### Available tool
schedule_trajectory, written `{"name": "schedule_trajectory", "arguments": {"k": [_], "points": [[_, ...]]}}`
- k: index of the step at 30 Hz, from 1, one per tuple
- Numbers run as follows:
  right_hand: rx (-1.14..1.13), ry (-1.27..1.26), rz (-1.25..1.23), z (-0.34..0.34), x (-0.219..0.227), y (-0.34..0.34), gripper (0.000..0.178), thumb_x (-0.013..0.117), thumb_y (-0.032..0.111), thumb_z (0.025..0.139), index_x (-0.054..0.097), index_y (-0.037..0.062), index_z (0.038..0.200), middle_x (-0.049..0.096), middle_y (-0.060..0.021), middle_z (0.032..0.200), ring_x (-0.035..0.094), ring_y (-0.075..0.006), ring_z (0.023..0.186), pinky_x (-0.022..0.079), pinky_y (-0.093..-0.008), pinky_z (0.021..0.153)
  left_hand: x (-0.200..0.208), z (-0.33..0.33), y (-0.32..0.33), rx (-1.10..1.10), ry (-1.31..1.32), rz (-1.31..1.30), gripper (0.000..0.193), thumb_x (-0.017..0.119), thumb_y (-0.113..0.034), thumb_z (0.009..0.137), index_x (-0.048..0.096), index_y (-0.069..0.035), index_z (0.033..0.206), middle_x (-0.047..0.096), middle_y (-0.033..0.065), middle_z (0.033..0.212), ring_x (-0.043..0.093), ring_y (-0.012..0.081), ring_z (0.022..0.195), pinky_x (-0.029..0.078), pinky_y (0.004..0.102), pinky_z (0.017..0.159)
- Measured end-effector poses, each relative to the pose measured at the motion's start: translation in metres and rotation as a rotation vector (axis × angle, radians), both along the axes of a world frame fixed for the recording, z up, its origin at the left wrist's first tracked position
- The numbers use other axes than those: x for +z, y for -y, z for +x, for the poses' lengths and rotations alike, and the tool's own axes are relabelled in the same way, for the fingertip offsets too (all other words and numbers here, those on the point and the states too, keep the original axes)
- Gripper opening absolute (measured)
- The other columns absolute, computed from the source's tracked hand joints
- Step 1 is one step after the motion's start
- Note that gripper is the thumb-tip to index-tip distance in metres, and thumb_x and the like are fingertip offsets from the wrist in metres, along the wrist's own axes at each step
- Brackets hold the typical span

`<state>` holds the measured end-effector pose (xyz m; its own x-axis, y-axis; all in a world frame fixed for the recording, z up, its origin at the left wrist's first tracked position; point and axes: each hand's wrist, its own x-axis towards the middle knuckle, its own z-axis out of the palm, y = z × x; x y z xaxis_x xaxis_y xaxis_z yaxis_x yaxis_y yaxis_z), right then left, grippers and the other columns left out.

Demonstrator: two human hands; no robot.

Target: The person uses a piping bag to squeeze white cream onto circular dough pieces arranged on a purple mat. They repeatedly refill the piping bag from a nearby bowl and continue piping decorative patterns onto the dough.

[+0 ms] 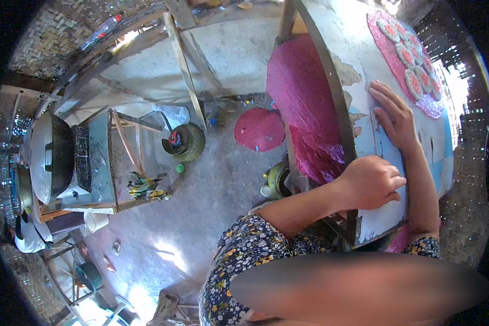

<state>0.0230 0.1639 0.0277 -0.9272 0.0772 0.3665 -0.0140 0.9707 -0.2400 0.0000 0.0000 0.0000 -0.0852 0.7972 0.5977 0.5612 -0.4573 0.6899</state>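
Seemingly resting at the table [355, 43], with left hand [370, 182] curled, nothing showing inside, and right hand [395, 118] spread flat just beyond, needing lifting before grabbing.

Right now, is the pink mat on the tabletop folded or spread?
Spread: the pink mat lies open on the tabletop beyond the right hand, its round rosettes facing up and no fold showing.

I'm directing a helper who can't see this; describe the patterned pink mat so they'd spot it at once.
Find the peeling pale tabletop at the picture's right. Just beyond the right hand lies the pink mat. Unlike the round pink piece on the floor, it bears grey circles with reddish centres.
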Motion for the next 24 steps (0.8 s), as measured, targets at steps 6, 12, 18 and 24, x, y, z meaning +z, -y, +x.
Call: {"name": "schedule_trajectory", "arguments": {"k": [6, 12, 18, 24], "points": [[-0.263, -0.194, 0.023, 0.017, 0.002, 0.013, 0.029, 0.06, 0.018, 0.08, 0.057, 0.0021, 0.103, 0.055, -0.0147, 0.112, 0.055, -0.0285, 0.1, 0.044, -0.0337, 0.085, -0.074, -0.091, 0.004, 1.459, 0.232, 0.301, 0.054, 0.064, -0.027, 0.076, 0.036, 0.001, 0.113, 0.046, 0.0169, 0.107, 0.049, 0.0294, 0.095, 0.038, 0.0371, 0.085], [-0.401, -0.23, 0.007, 0.017, -0.002, 0.007, 0.029, 0.061, 0.022, 0.079, 0.058, 0.0019, 0.101, 0.056, -0.0152, 0.11, 0.056, -0.0294, 0.098, 0.044, -0.0346, 0.084, -0.157, -0.153, 0.007, 1.234, 1.168, -0.195, 0.041, 0.062, -0.017, 0.076, 0.051, 0.001, 0.112, 0.058, 0.0145, 0.094, 0.057, 0.0236, 0.084, 0.043, 0.0342, 0.077], [-0.534, -0.257, 0.005, 0.027, -0.012, 0.005, 0.03, 0.06, 0.024, 0.079, 0.059, 0.0028, 0.1, 0.056, -0.0161, 0.108, 0.056, -0.0305, 0.097, 0.045, -0.0361, 0.083, -0.126, -0.152, 0.068, 0.669, 1.289, 0.272, 0.037, 0.057, -0.007, 0.073, 0.05, 0.003, 0.108, 0.058, 0.0101, 0.093, 0.055, 0.0167, 0.086, 0.045, 0.0284, 0.072], [-0.338, -0.247, -0.252, 0.043, 0.014, 0.098, 0.068, 0.073, 0.029, 0.064, 0.045, 0.002, 0.119, 0.046, -0.018, 0.122, 0.045, -0.033, 0.112, 0.037, -0.0378, 0.094, -0.016, -0.119, 0.125, 0.419, 1.445, 0.585, 0.045, 0.054, 0.002, 0.074, 0.04, 0.002, 0.118, 0.05, 0.0091, 0.106, 0.052, 0.0193, 0.09, 0.044, 0.03, 0.076]]}}
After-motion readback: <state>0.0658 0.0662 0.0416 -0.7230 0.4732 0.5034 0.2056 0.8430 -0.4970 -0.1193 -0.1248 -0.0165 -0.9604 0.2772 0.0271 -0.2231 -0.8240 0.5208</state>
